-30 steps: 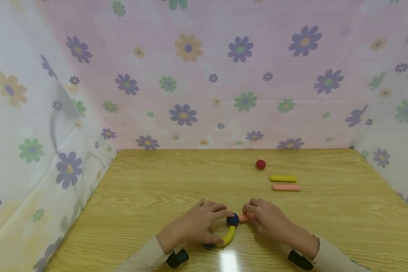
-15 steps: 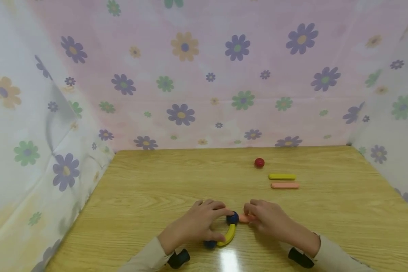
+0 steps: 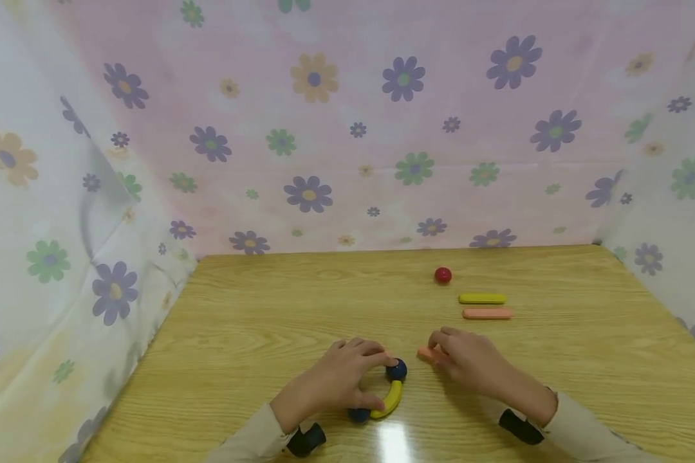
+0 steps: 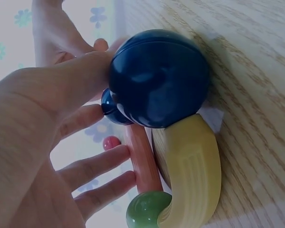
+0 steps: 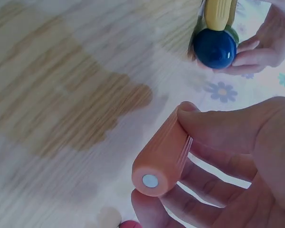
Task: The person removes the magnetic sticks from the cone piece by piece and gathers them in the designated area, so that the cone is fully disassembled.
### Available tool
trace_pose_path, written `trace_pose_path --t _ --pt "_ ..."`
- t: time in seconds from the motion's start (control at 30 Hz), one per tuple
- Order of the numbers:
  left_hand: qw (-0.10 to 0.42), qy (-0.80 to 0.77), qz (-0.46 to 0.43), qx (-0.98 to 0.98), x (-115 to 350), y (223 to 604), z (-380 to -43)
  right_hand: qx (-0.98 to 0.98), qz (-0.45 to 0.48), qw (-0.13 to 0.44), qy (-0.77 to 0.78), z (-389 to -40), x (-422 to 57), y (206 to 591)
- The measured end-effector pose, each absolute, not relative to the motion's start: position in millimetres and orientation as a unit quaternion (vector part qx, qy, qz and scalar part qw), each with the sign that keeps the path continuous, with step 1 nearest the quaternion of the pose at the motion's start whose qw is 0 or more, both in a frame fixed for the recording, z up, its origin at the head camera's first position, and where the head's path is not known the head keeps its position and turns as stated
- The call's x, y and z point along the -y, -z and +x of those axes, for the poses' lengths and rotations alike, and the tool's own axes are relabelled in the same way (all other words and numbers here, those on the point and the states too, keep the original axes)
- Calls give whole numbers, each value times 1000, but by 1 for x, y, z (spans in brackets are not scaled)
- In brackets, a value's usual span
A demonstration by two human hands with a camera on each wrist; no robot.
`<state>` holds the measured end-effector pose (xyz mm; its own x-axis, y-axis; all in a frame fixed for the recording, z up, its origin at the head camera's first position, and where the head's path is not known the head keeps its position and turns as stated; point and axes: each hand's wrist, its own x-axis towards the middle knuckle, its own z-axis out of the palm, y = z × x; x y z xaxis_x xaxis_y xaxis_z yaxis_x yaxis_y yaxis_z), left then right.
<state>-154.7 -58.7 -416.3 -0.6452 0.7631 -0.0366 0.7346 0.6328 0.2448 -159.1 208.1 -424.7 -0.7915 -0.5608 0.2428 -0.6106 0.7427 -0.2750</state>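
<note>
My left hand [image 3: 338, 379] holds a magnetic ball-and-stick assembly on the table. Thumb and index finger touch its two blue balls [image 4: 159, 78], [image 3: 396, 370]. A curved yellow stick [image 3: 390, 400] joins the near ball in the left wrist view, beside a salmon-pink stick [image 4: 145, 161] that two other fingers touch and a green ball [image 4: 147, 211]. My right hand [image 3: 475, 363] pinches a straight salmon-pink magnetic stick [image 5: 161, 152] between thumb and fingers. A round silvery magnet shows at one end. This stick is apart from the assembly, to its right.
Farther back on the wooden table [image 3: 255, 302] lie a red ball [image 3: 443, 275], a yellow stick [image 3: 482, 299] and another salmon-pink stick [image 3: 487, 314]. Flowered cloth [image 3: 359, 128] closes off the back and both sides.
The right hand has drawn the salmon-pink stick away from the far blue ball, rightward and slightly back, and has tilted it. The left hand stays on the assembly.
</note>
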Motion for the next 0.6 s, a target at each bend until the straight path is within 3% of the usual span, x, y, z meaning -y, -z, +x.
trace_pose_path --t 0.33,0.6 --pt "56 -102 422 -899 60 417 -154 936 306 72 -157 -162 -222 421" --pt "66 -108 414 -901 61 417 -153 932 319 105 -139 -166 -237 423"
